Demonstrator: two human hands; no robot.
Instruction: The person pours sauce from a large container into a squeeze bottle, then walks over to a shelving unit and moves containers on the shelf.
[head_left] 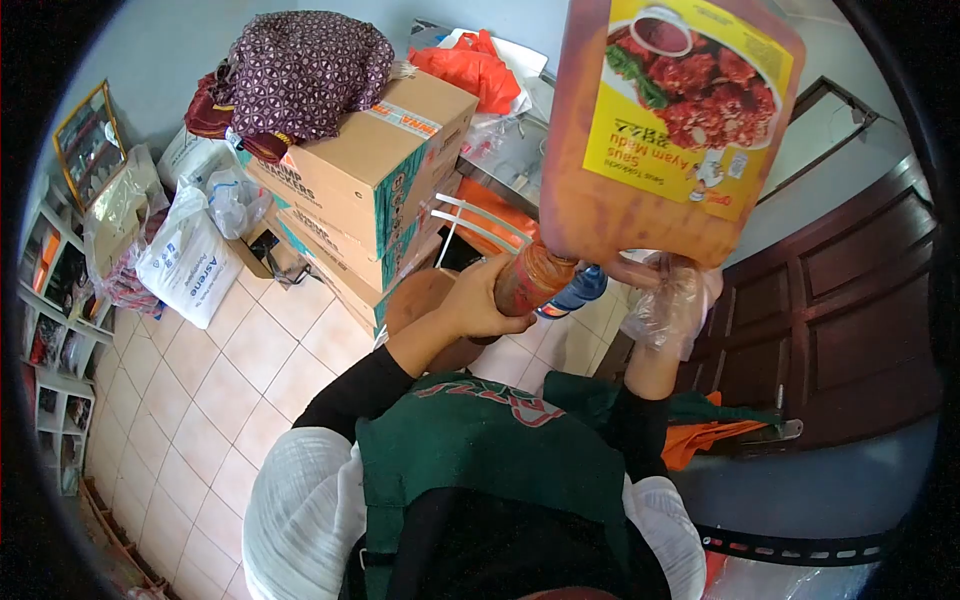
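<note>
In the head view my left hand (480, 297) is wrapped round a small clear bottle (535, 280) smeared with red-orange sauce, held tilted. My right hand (680, 300), in a thin clear plastic glove, grips the lower end of a large sauce jug (640, 215). The jug is raised high and tipped, full of orange-brown sauce streaks, with a yellow label that reads "Saus Ayam Madu". Its lower end is close to the small bottle; whether their mouths touch is hidden. Behind the small bottle shows a blue-labelled bottle (575, 295).
Stacked cardboard cartons (400, 160) stand ahead, with a patterned purple cloth (310, 75) on top. White plastic sacks (190, 255) lie on the tiled floor (220, 380) to the left. A red plastic bag (475, 72) sits behind the cartons. A dark wooden door (830, 320) is at right.
</note>
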